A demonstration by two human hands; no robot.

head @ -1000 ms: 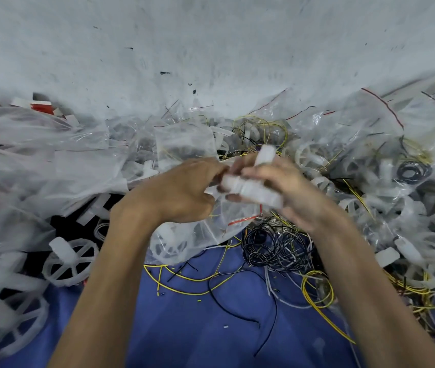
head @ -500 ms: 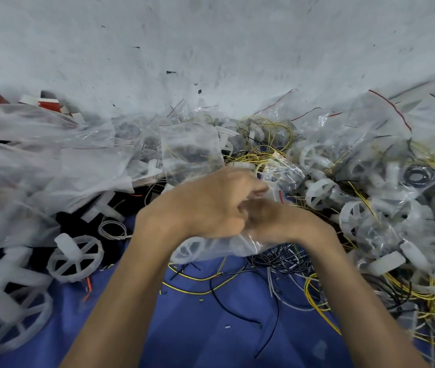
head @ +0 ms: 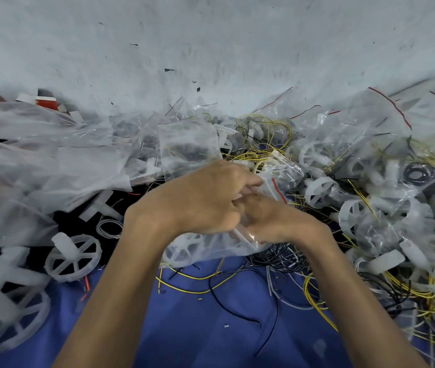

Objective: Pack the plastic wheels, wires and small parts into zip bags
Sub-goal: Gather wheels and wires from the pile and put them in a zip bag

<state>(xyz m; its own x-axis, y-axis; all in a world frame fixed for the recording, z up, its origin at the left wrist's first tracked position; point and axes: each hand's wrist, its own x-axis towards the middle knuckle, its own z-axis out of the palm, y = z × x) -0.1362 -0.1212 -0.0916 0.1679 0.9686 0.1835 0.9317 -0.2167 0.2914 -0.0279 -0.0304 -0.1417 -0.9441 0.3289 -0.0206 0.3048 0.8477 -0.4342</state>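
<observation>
Your left hand [head: 205,200] has its fingers curled round the top of a clear plastic zip bag with a red seal strip [head: 227,247] and is pinching the film. Your right hand [head: 280,221] sits tucked just beneath the left hand and against the same bag. Its fingers are hidden, so I cannot tell whether they grip the film, a part or nothing.

A white spoked plastic wheel [head: 183,252] shows through the bag's wall, already inside. The bag's mouth does not look sealed, so I judge you are partway through filling or closing this one bag.

Just beyond your wrists, a tangle of thin black wires [head: 285,258] and a loose yellow wire [head: 192,291] lie unbagged on the blue counter [head: 197,335]. To your left, a loose white spoked wheel [head: 74,257] and a larger blurred white wheel [head: 9,322] are also unpacked.

Further out, a heap of clear bags holding wheels and wires [head: 386,197] rises on your right. A pile of clear plastic bags [head: 51,160] lies on your left, and its contents are too blurred to read.

By my reckoning a fair number of bags are done, but plenty of wheels, wires and scraps remain.
</observation>
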